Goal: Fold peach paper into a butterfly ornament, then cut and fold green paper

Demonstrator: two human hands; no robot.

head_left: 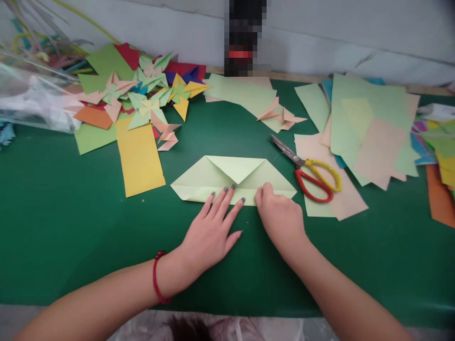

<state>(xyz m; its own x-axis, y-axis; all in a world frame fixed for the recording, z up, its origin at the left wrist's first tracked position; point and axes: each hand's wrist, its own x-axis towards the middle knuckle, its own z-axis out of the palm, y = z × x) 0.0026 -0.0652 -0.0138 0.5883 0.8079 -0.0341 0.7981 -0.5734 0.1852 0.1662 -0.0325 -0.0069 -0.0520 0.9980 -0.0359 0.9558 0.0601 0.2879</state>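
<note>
A pale green sheet of paper (192, 182) lies folded on the table. Its top flap (236, 166) comes down to a point, and a strip is turned up along the lower edge. Fingers spread and stretched out, my left hand (209, 237) presses on that strip left of centre; a red cord bracelet (155, 279) circles the wrist. My right hand (280, 215) is closed in a fist, its knuckles pressing down on the strip's right part. The fist hides its thumb and part of the strip. Scissors (302, 166) with one yellow and one red handle lie right of the paper, blades partly apart.
Folded paper stars (151, 106) and coloured sheets pile up at the back left, near a clear plastic bag (31, 104). A yellow sheet (140, 158) lies before them. Pale green and pink sheets (377, 137) overlap on the right. A white wall (159, 28) bounds the green table (88, 237).
</note>
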